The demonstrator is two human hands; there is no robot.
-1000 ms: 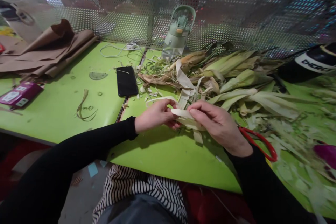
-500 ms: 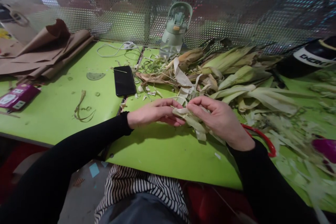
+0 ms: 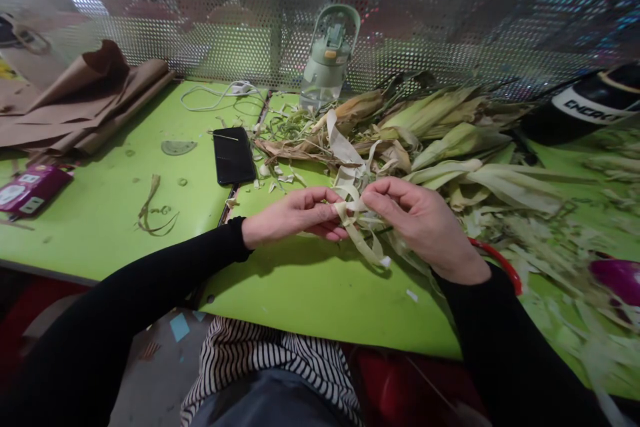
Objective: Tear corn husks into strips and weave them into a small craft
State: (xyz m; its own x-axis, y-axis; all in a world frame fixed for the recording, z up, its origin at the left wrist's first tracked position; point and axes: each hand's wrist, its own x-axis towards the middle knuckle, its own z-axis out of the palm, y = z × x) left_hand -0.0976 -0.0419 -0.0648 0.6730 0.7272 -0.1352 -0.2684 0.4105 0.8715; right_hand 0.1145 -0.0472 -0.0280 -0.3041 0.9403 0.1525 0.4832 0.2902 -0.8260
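Observation:
Pale strips of corn husk (image 3: 364, 244) hang between my two hands over the front of the green table. My left hand (image 3: 305, 215) pinches a husk strip between thumb and forefinger, its other fingers curled loosely below. Thumb and fingertips of my right hand (image 3: 417, 220) are closed on the same pale husk, a short distance to the right. Behind the hands lies a heap of corn husks (image 3: 445, 147), green and brown. A red curved handle (image 3: 500, 263) shows beside my right wrist; the rest of it is hidden.
A dark phone (image 3: 234, 155) lies left of the husks, near a clear protractor (image 3: 179, 147) and a white cable (image 3: 213, 107). A pale green water bottle (image 3: 325, 67) stands against the perforated screen (image 3: 200, 27). Brown paper (image 3: 85, 103), a purple box (image 3: 37, 190) and a black bottle (image 3: 585, 107) flank the work.
My hands have drawn slightly apart, with a narrow husk strip now showing between the fingertips. The wider husk piece has turned and hangs lower. The view has shifted a little.

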